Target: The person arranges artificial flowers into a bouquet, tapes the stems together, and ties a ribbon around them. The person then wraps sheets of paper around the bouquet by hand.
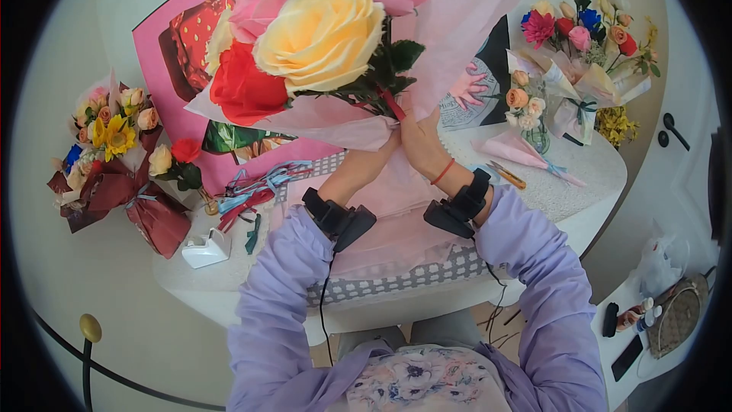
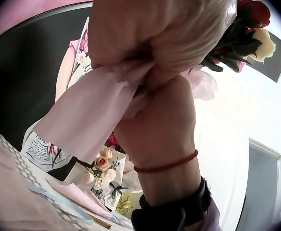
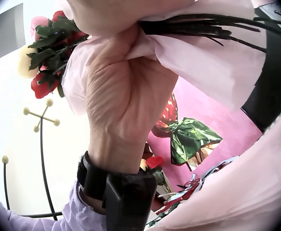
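A large bouquet (image 1: 320,38) of cream, red, blue and pink flowers is held up over the table, wrapped in pale pink paper (image 1: 465,38). My left hand (image 1: 366,166) and right hand (image 1: 424,149) grip its gathered neck close together. In the right wrist view, dark stems (image 3: 203,26) stick out past the hands, and the left hand's fingers curl into the bunched paper. The left wrist view has the right hand (image 2: 159,120), with a red cord bracelet (image 2: 167,163), gripping the neck from the other side; a paper flap (image 2: 87,110) hangs below.
Pink paper sheets (image 1: 389,236) lie on the grey patterned mat (image 1: 427,278). Left are ribbons (image 1: 255,191), a white tape dispenser (image 1: 206,249) and a dark-red wrapped bouquet (image 1: 152,214). Right are scissors (image 1: 508,176), a pink paper cone (image 1: 518,151) and another bouquet (image 1: 587,76).
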The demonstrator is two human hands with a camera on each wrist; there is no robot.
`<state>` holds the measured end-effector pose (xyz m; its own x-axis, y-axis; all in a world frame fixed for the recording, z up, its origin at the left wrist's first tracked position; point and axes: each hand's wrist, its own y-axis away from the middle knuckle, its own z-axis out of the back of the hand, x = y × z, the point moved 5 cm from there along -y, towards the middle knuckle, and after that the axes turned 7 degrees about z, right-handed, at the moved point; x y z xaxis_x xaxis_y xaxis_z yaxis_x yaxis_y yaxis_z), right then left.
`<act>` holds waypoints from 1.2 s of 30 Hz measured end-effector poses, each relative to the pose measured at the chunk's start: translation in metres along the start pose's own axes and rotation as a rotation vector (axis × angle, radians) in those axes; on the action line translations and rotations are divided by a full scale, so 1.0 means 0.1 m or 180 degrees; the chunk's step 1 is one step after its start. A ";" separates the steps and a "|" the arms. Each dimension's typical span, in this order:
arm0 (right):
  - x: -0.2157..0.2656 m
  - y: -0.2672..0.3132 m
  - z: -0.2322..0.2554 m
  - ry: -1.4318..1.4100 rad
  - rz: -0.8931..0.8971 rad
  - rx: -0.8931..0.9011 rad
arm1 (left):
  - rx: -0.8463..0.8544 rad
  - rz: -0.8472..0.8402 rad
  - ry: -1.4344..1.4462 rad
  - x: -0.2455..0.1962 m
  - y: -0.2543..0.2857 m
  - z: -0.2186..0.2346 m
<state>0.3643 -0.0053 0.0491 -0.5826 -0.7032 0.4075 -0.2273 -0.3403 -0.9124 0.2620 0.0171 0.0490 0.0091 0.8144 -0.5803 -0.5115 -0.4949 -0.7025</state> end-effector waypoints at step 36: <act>0.23 -0.11 0.25 -0.0985 -0.0067 0.0318 | -0.0265 0.0932 0.1336 0.21 -0.12 -0.01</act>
<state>0.3729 -0.0339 0.0697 -0.3102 -0.8465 0.4326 -0.1503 -0.4057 -0.9016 0.2695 0.0399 0.0451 0.2284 0.4547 -0.8609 -0.4743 -0.7202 -0.5063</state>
